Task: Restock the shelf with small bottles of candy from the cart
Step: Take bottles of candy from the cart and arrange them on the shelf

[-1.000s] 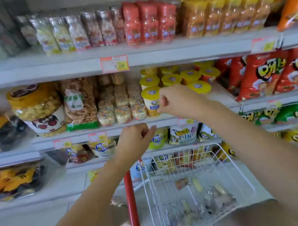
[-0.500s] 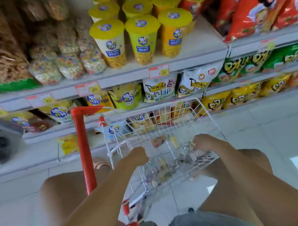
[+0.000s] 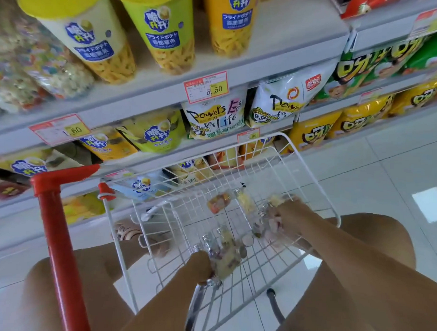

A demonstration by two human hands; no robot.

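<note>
While reaching down into the white wire cart, from the head: left hand clenched round several small candy bottles on its floor; right hand among more bottles, grasp impossible to tell; 2 loose bottles beyond.

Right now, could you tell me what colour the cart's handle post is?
The handle post is red, head view.

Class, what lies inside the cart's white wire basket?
Inside the basket lie small bottles of candy with silver caps. The left hand grips a few; the right hand is among others, its grip unclear. The hands cover some bottles, so their number is hidden.
</note>
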